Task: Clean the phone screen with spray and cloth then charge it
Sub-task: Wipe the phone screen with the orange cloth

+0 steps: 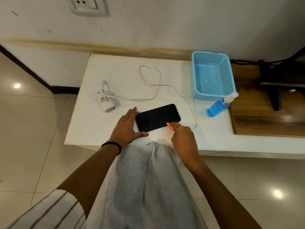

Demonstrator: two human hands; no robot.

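A black phone (157,118) lies screen up on the white table (92,128). My left hand (127,128) rests flat against its left end, thumb along the near edge. My right hand (183,138) pinches a small orange tip (170,126) at the phone's near right corner. The white charging cable (156,83) loops across the table and runs in under that hand. Its white adapter (107,103) lies unplugged to the left of the phone. A spray bottle (217,107) of blue liquid lies tilted to the right.
An empty blue mesh basket (212,95) stands at the back right, beside the bottle. A wall socket (85,5) sits high on the wall behind. To the right is a wooden surface with black cables and a stand. Tiled floor surrounds the table.
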